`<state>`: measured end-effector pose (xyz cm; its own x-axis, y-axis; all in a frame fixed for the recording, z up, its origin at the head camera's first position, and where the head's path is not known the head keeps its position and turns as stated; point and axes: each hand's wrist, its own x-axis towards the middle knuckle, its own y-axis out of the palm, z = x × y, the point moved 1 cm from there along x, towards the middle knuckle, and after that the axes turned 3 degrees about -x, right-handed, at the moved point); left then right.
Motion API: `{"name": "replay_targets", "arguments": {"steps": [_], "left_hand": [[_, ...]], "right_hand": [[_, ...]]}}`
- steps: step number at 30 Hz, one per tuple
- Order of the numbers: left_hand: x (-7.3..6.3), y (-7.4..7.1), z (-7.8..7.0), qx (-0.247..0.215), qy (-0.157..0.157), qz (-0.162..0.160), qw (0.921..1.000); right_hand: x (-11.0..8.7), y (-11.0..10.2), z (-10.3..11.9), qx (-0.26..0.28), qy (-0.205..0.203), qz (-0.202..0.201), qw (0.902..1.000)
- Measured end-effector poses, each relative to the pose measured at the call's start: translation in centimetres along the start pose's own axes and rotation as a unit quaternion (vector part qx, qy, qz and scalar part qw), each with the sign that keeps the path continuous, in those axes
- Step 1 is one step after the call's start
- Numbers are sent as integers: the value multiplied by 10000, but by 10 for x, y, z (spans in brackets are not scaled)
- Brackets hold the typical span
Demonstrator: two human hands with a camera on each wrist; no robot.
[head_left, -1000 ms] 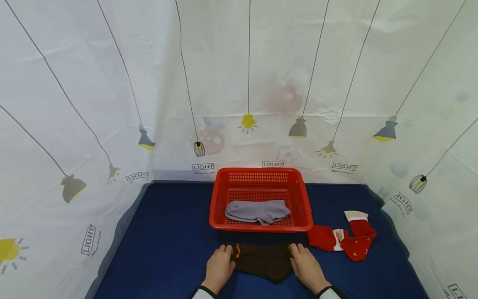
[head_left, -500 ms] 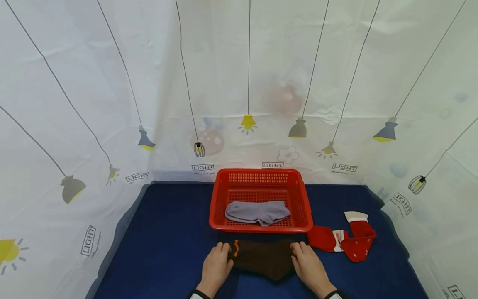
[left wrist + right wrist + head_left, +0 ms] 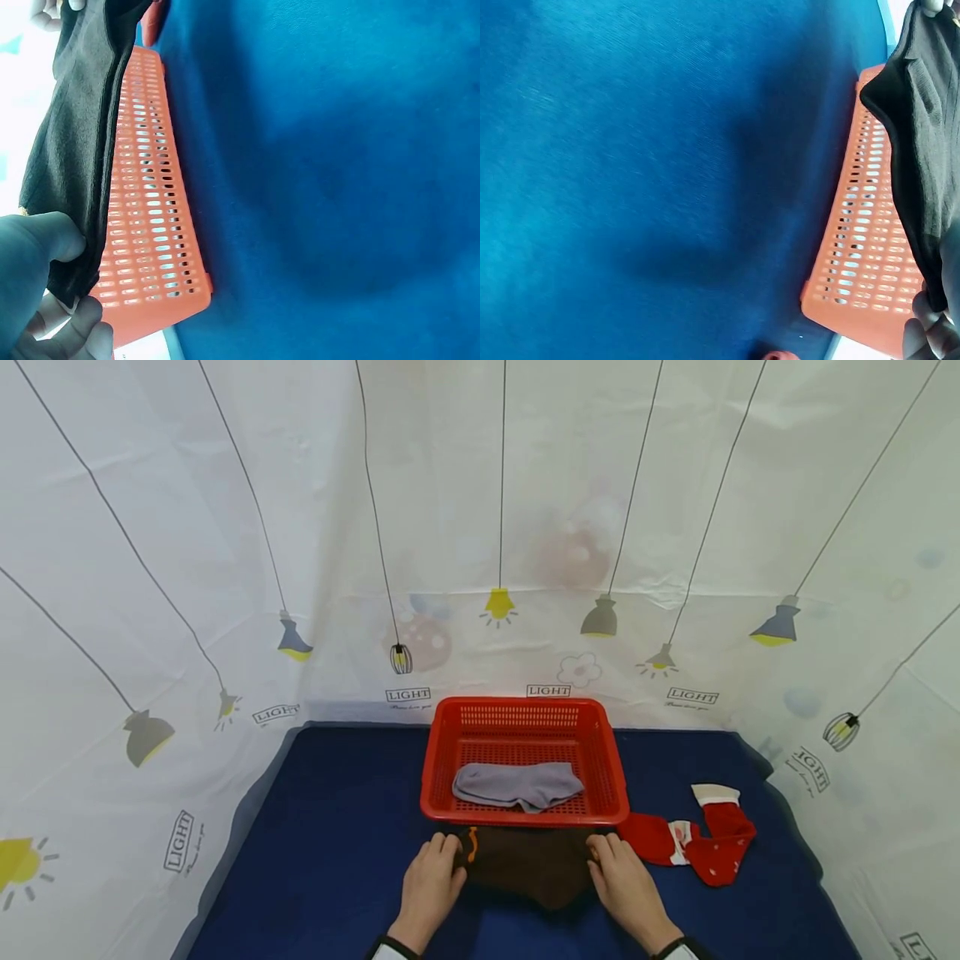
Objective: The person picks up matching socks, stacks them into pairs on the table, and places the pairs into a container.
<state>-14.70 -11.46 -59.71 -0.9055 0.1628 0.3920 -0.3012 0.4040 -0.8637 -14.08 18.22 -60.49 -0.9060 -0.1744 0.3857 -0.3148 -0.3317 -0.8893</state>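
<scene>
Pinching both ends of a dark brown sock (image 3: 534, 864), two hands carry it raised above the blue table (image 3: 330, 843), just off the 6 o'clock side of a red slotted plastic basket (image 3: 525, 819). At the sock's 9 o'clock end, beside its orange mark (image 3: 472, 844), the left hand (image 3: 429, 885) has its grip closed on the fabric, thumb against fingers; the right hand (image 3: 630, 889) grips the 3 o'clock end in the same way. Layered edges show in the left wrist view, though whether one sock or two I cannot tell. Grey socks (image 3: 517, 785) lie flat inside the basket, towards its 6 o'clock wall. Around 3 o'clock from the brown sock, red patterned socks (image 3: 720, 847) with white bands rest on the table, near the basket's 4 o'clock corner. At 12 o'clock hangs a white backdrop (image 3: 450, 485) printed with lamps.
</scene>
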Motion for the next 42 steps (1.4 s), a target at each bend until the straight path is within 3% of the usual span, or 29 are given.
{"name": "replay_targets", "arguments": {"steps": [7,14,34,42], "left_hand": [[18,-2,3,58,309,-511,9982],[34,-3,6,69,529,-857,9949],[73,-3,7,-18,233,-566,9981],[91,-2,8,-35,131,-292,9995]], "right_hand": [[17,-6,-3,-133,-513,-815,9953],[34,-8,-4,-81,-709,-1001,9924],[68,-3,-13,-29,-687,-1008,9925],[81,-4,-15,-6,-594,-885,9943]]}}
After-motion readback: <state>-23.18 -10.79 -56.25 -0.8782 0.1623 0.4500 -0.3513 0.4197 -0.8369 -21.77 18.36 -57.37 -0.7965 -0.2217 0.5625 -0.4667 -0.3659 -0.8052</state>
